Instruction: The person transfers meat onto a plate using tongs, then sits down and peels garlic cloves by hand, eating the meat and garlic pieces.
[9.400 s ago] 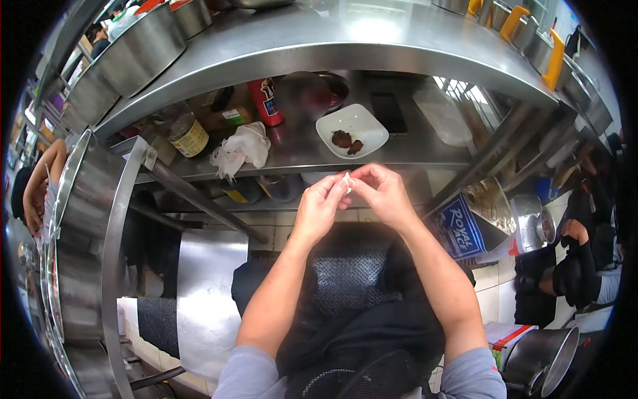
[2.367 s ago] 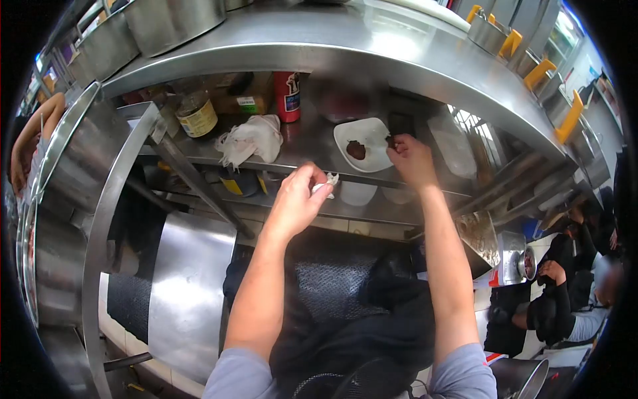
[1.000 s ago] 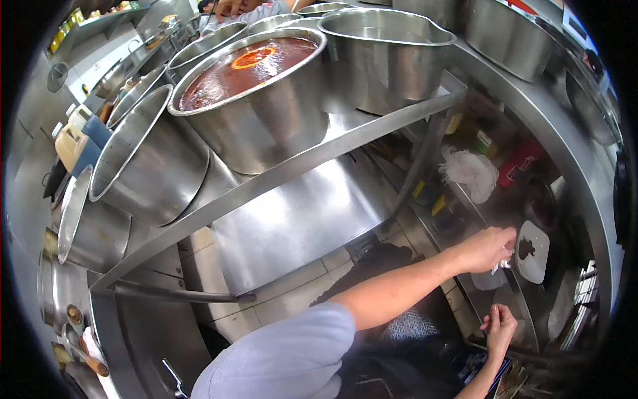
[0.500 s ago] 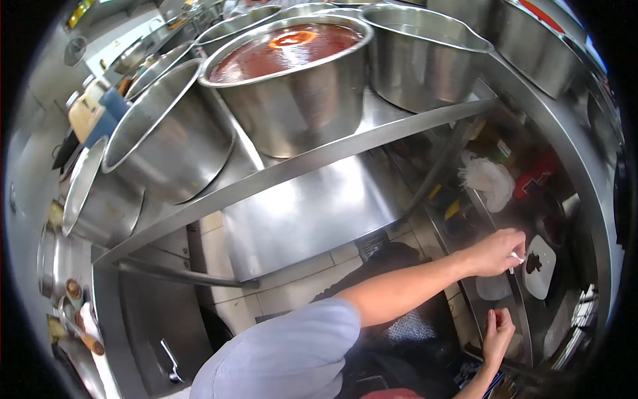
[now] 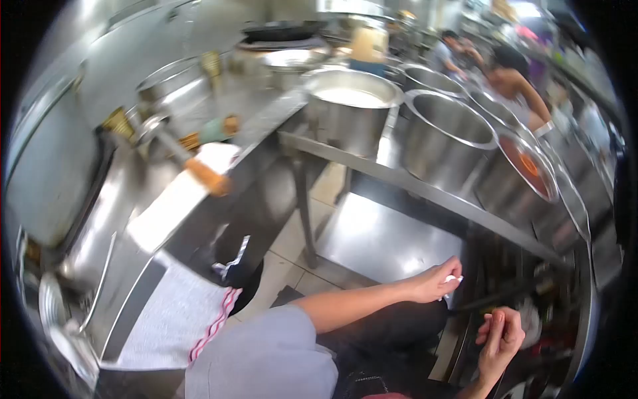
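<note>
My left hand (image 5: 433,282), at the end of an outstretched arm in a grey sleeve, is closed around a small white object (image 5: 452,279). Only a bit of that object shows past the fingers, too little to tell its kind. Lower and to the right is my right hand (image 5: 502,336), its fingers curled in and the thumb resting near them. Whatever it may hold is hidden. The two hands are apart, both in front of the steel table's lower shelf (image 5: 379,233).
Deep steel pots (image 5: 448,143) stand along the table; one pot (image 5: 525,166) holds red liquid. At left, a striped white towel (image 5: 179,312) hangs over a counter edge near a wooden-handled ladle (image 5: 206,176). Other people (image 5: 515,86) are at the back right.
The view has swung left, bringing the counter, towel and ladle into sight. Both hands have left the shelf with the white dish. The left hand keeps its small white object.
</note>
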The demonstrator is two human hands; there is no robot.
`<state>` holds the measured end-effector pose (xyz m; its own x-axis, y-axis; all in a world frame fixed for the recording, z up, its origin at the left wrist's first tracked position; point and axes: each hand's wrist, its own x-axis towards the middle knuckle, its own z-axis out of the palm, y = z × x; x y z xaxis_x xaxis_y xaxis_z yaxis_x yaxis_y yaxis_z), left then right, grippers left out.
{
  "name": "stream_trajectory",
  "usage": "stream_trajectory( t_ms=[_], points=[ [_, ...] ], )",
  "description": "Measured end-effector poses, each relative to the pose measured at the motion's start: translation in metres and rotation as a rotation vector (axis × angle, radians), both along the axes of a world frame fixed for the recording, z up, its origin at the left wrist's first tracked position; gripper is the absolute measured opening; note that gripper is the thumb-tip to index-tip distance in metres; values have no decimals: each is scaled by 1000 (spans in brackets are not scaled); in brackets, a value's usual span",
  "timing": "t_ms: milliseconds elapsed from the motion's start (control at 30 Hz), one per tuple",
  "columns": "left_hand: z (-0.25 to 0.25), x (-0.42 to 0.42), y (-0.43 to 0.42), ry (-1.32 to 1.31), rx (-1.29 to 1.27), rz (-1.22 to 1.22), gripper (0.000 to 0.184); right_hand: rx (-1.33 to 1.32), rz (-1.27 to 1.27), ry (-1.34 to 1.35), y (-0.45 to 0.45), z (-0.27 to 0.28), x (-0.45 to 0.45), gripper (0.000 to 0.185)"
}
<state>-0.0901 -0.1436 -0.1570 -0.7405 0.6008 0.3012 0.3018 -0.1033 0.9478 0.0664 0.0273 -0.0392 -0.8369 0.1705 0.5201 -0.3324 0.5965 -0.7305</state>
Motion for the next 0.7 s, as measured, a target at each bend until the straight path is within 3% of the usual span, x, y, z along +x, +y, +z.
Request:
stream_trajectory(
  t_ms=[33,100,133,233,367,400,433,467,533,567,600,633,700],
  points=[
    [-1,4,-24,17,13,52,21,-36,66,-63,-33,27,-8,15],
    [-8,10,-68,14,93,226,21,50,362,120,-79,55,-34,10],
    [5,21,-96,-163,42,198,21,67,428,219,-107,67,-44,12],
    [-1,32,-133,-203,70,269,23,115,678,428,-179,94,-72,24],
    [-20,25,-131,-280,101,277,27,44,1030,345,-283,133,-88,28],
    [-7,23,-133,-305,6,273,29,97,1060,365,-310,142,-93,31],
    [-31,10,-123,-314,6,282,29,151,1084,379,-336,149,-98,35],
    [-75,-8,-106,-267,132,331,29,283,1034,435,-361,153,-102,38],
    [-86,-16,-119,-169,222,438,33,408,984,502,-404,156,-114,43],
    [-82,-15,-126,-117,262,492,36,606,969,408,-427,155,-121,50],
    [-84,-14,-142,-328,244,446,41,806,953,292,-443,150,-125,58],
    [-86,-9,-156,-535,224,392,46,806,968,289,-455,148,-129,58],
    [-85,-4,-175,-549,275,501,51,948,1085,95,-473,149,-137,61]
  ],
)
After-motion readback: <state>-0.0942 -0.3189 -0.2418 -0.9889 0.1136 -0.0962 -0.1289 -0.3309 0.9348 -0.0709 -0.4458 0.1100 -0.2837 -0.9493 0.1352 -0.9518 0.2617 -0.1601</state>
